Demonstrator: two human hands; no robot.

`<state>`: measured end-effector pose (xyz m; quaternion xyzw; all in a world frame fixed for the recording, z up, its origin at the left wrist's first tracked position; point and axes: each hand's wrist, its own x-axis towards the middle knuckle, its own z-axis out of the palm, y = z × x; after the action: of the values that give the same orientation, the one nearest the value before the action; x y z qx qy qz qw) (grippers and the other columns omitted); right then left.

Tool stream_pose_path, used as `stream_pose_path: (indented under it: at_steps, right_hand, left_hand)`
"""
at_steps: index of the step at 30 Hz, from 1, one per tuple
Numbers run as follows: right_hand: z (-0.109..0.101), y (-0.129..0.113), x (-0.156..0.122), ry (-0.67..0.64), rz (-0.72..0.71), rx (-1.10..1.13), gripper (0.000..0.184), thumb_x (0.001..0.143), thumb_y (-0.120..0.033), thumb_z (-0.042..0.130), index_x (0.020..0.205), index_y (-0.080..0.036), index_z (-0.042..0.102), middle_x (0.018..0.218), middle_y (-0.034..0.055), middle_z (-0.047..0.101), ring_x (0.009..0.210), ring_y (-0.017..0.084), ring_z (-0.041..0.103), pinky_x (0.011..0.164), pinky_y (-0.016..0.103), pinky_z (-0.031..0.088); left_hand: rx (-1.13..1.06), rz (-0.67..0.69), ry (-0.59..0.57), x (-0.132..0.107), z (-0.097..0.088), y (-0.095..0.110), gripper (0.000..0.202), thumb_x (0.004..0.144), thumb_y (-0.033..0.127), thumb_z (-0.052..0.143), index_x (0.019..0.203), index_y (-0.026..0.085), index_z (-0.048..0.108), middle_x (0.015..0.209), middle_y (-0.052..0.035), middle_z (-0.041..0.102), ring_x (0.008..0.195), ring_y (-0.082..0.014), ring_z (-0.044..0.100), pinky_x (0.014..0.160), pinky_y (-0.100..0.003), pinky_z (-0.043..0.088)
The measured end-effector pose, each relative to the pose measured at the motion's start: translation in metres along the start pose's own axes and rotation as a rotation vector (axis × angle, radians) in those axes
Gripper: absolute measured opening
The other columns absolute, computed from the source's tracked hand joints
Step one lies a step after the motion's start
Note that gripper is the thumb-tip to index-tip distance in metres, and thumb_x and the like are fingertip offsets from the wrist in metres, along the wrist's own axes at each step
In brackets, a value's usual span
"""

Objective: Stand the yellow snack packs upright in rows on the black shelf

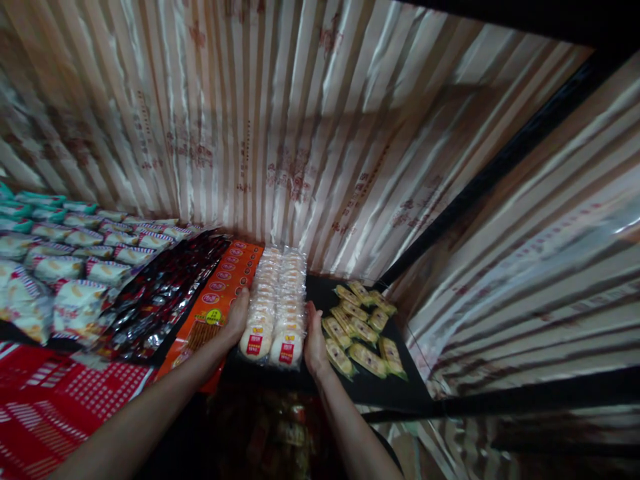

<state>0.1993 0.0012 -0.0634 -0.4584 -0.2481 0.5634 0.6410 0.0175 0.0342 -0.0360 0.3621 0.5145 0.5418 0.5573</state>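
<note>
flanking two rows of white packs (260, 327) on a black shelf (323, 290), between orange packs (225, 280) and yellow packs (367, 360), with left hand (237, 317) and right hand (315, 343) set along opposite sides. shown with fingers fairly straight, not curled around anything; hard to tell how firmly pressed. probably best done with light, level, equal pressure from both palms low on the sides, keeping rows parallel, wrappers uncrushed, and right hand off the yellow packs.

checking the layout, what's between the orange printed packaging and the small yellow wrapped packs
In the head view: two rows of white, round snacks in clear plastic, the left hand and right hand flanking them, and black surface.
</note>
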Motion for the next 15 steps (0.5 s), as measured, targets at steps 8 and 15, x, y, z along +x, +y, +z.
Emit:
stream_pose_path:
  at_steps: [8, 15]
  right_hand:
    - [-0.002, -0.007, 0.002, 0.045, -0.046, -0.089, 0.069, 0.080, -0.066, 0.034, 0.136, -0.027, 0.034, 0.146, -0.0016, 0.029, 0.135, 0.014, 0.023, 0.112, 0.033, 0.015]
    - [-0.001, -0.011, 0.021, 0.060, -0.065, -0.153, 0.070, 0.082, -0.066, 0.029, 0.138, -0.024, 0.030, 0.148, 0.0019, 0.024, 0.135, 0.014, 0.021, 0.112, 0.035, 0.011]
  left_hand:
    - [0.710, 0.724, -0.103, -0.079, 0.002, -0.014, 0.046, 0.087, 0.032, 0.042, 0.132, 0.021, 0.043, 0.147, -0.0062, 0.027, 0.138, -0.0276, 0.009, 0.112, -0.048, 0.012]
    - [1.244, 1.065, -0.101, -0.110, 0.029, -0.043, 0.049, 0.085, 0.023, 0.040, 0.134, 0.016, 0.038, 0.147, -0.0094, 0.025, 0.136, -0.0282, 0.016, 0.108, -0.046, 0.022]
